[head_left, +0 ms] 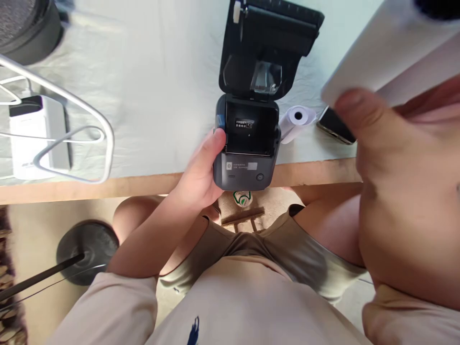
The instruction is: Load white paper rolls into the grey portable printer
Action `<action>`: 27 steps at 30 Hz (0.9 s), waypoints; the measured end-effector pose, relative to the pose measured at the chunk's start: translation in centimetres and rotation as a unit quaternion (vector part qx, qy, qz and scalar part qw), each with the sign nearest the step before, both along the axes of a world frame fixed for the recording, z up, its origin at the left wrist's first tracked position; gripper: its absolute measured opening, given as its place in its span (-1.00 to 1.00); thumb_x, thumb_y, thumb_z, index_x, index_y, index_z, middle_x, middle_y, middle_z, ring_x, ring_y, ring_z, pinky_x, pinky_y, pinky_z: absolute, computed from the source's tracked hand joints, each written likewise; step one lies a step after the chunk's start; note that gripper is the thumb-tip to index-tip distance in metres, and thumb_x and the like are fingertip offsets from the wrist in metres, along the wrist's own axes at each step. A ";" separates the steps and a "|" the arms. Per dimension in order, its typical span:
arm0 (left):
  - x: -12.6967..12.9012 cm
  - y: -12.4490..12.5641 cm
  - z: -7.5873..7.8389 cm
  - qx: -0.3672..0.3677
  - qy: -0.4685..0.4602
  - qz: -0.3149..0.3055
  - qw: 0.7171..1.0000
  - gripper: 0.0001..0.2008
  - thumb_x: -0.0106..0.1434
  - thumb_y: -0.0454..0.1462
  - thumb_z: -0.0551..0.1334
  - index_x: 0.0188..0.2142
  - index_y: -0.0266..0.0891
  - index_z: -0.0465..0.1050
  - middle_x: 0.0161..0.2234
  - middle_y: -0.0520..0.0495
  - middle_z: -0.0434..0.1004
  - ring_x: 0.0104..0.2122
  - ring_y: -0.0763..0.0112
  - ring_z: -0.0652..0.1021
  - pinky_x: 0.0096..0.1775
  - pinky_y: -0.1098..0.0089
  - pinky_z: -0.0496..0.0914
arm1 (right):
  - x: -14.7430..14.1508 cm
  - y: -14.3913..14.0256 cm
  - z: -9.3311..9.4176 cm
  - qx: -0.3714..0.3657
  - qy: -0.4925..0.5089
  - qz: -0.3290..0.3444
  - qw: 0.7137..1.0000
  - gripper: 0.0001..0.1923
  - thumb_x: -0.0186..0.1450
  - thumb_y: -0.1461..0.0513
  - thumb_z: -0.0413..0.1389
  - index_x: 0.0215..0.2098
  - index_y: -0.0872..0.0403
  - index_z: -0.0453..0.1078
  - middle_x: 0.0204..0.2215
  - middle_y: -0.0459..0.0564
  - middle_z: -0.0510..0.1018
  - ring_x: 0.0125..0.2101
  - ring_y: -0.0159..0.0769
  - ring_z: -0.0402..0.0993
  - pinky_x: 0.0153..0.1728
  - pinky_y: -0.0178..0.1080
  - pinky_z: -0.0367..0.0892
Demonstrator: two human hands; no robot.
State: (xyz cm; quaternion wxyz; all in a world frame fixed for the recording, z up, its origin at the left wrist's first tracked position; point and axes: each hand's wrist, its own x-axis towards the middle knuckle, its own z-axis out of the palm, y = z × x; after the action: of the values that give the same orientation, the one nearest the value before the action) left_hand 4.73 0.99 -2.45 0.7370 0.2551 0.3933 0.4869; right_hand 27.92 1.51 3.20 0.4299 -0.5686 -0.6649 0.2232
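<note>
Holding, in our left grip (203, 168), the printer (241, 178) at the near edge of the surface (161, 96), lid (266, 33) raised and bay (247, 140) open, we clasp in our right grip (391, 139), well right of that bay, the white roll (388, 52), its long axis slanting from near left to far right.
</note>
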 end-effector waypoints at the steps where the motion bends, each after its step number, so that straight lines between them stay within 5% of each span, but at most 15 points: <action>1: -0.1 0.0 -0.1 0.004 0.001 -0.008 1.000 -0.58 0.60 0.08 0.34 0.08 -0.20 0.72 0.06 -0.14 0.82 0.48 -0.11 0.60 0.38 0.08 0.67 | -0.7 -0.5 0.3 0.039 -0.031 -0.001 0.999 -0.55 0.51 -0.21 0.22 0.22 -0.24 0.49 0.22 -0.08 0.59 0.57 -0.11 0.38 0.36 0.00 0.59; 3: -0.3 -0.2 -0.2 0.008 0.004 -0.018 1.000 -0.57 0.49 0.10 0.48 0.07 -0.18 0.72 0.03 -0.12 0.82 0.43 -0.09 0.65 0.32 0.17 0.70 | -1.9 -0.8 0.5 0.082 -0.122 0.019 0.989 -0.78 0.56 -0.02 0.20 0.02 -0.12 0.53 0.00 -0.09 0.70 0.16 -0.19 0.70 0.13 -0.06 0.62; 5: -0.4 -0.3 -0.2 0.005 0.010 -0.015 1.000 -0.56 0.44 0.07 0.54 0.09 -0.17 0.72 0.04 -0.08 0.82 0.40 -0.02 0.68 0.24 0.27 0.73 | -2.9 -0.4 0.3 0.085 -0.197 0.054 0.975 -0.86 0.55 0.14 0.13 -0.04 -0.06 0.52 -0.08 -0.12 0.73 -0.14 -0.27 0.69 -0.05 -0.10 0.51; 8: -0.4 -0.5 -0.1 0.005 0.015 -0.015 1.000 -0.61 0.46 0.02 0.53 0.10 -0.15 0.72 0.07 -0.04 0.83 0.32 0.08 0.73 0.11 0.38 0.74 | -3.5 0.7 -0.6 0.113 -0.270 0.072 0.954 -0.82 0.49 0.22 0.12 -0.01 -0.04 0.54 -0.23 -0.10 0.70 -0.27 -0.27 0.58 -0.18 -0.17 0.26; 11: -0.2 -0.6 0.0 0.011 0.010 -0.021 1.000 -0.65 0.46 0.01 0.53 0.06 -0.13 0.73 -0.02 -0.02 0.84 0.20 0.13 0.79 -0.01 0.41 0.74 | -3.5 1.3 -1.6 0.123 -0.283 0.082 0.948 -0.73 0.47 0.26 0.07 0.04 -0.04 0.57 -0.16 -0.06 0.69 -0.21 -0.30 0.57 -0.24 -0.20 0.21; 14: -0.1 -0.4 0.2 0.011 0.018 -0.013 1.000 -0.62 0.45 0.05 0.54 0.05 -0.13 0.70 -0.04 -0.03 0.82 0.30 0.07 0.74 0.09 0.35 0.74 | -3.5 1.4 -2.0 0.143 -0.275 0.081 0.947 -0.71 0.54 0.21 0.03 -0.01 -0.02 0.62 -0.02 -0.04 0.68 -0.19 -0.36 0.57 -0.27 -0.23 0.26; 20: -0.1 -0.1 0.1 -0.005 0.020 -0.003 1.000 -0.59 0.47 0.11 0.46 0.02 -0.15 0.68 -0.02 -0.11 0.82 0.48 -0.11 0.59 0.33 0.13 0.69 | -3.9 0.9 -1.7 0.214 -0.239 0.110 0.941 -0.69 0.65 0.07 0.11 -0.18 -0.04 0.62 -0.26 -0.15 0.71 -0.11 -0.31 0.69 -0.09 -0.13 0.32; 23: -0.3 -0.1 0.2 -0.002 0.021 0.007 1.000 -0.57 0.44 0.15 0.45 0.00 -0.11 0.70 0.00 -0.12 0.83 0.53 -0.17 0.53 0.37 0.11 0.65 | -4.0 0.2 -2.3 0.229 -0.226 0.151 0.935 -0.69 0.66 0.09 0.11 -0.21 -0.03 0.58 -0.21 -0.21 0.74 0.04 -0.33 0.74 0.03 -0.13 0.40; 27: -0.6 -0.2 0.7 0.011 0.036 -0.031 0.999 -0.64 0.29 -0.06 0.59 0.01 -0.06 0.66 -0.05 -0.07 0.83 0.29 -0.16 0.72 0.09 0.15 0.71 | -4.0 -0.1 -2.8 0.230 -0.182 0.151 0.944 -0.69 0.65 0.03 0.08 -0.17 -0.07 0.57 -0.22 -0.18 0.73 0.07 -0.32 0.74 0.07 -0.11 0.48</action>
State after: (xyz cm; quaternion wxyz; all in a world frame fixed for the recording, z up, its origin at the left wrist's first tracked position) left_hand 4.13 0.77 -1.78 0.7343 0.2925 0.4057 0.4590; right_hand 23.96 1.46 0.40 0.3821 -0.3775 -0.8433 0.0192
